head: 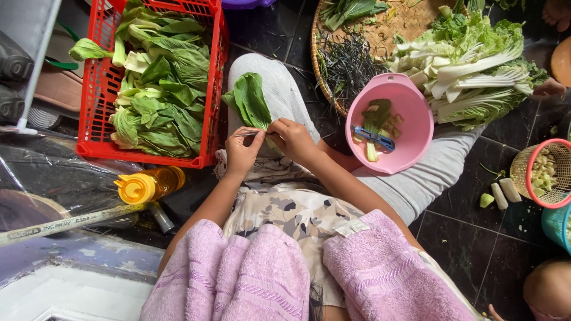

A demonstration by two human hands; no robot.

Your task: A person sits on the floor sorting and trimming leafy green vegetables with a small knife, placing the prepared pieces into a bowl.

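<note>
While both hands are pinching the green leafy bok choy stalk over the lap, left hand and right hand closed on its base, risk: leaf tearing. Red plastic crate sitting far left, pink plastic bowl right, crowding the knee.

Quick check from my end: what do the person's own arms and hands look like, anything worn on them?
Both forearms are bare, with no sleeves showing. The left hand and right hand wear no gloves; no rings or watch are visible. A lilac towel drapes below the arms.
</note>
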